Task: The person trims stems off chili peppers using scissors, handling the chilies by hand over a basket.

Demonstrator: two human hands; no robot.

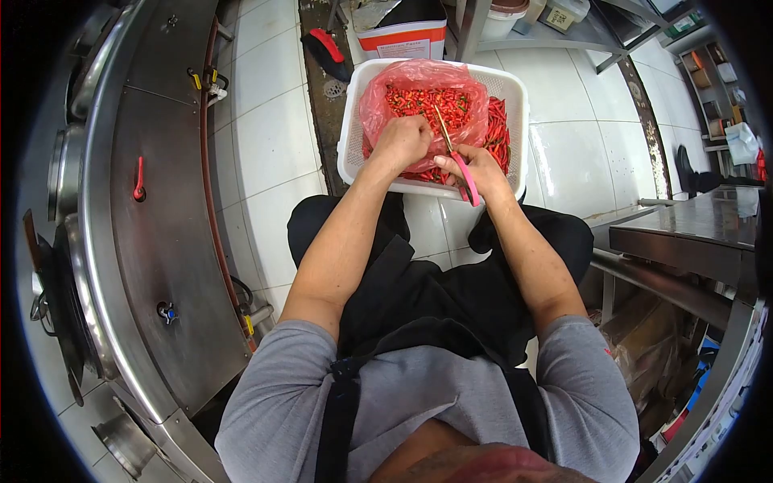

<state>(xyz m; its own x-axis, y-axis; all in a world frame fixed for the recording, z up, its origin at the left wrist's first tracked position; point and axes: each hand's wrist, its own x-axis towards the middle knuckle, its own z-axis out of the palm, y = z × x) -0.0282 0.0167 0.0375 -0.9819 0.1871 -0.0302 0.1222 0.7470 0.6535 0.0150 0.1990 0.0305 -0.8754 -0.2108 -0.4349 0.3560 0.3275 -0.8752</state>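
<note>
A white perforated basket (515, 88) sits on the tiled floor before my knees. Inside it, an open pink plastic bag (374, 101) holds small cut red chilli pieces (411, 101). Whole red chillies (498, 133) lie in the basket to the right of the bag. My left hand (405, 140) is over the near left part of the bag, fingers closed; what they hold is hidden. My right hand (478, 171) grips scissors (465, 173) with pink handles, their blades pointing up over the cut pieces.
A steel counter (161, 241) with knobs runs along the left. Beyond the basket stand a red and white box (403, 40) and a steel shelf (547, 48) with containers. A steel table (692, 221) is at the right. A red and black brush (326, 50) lies near the basket.
</note>
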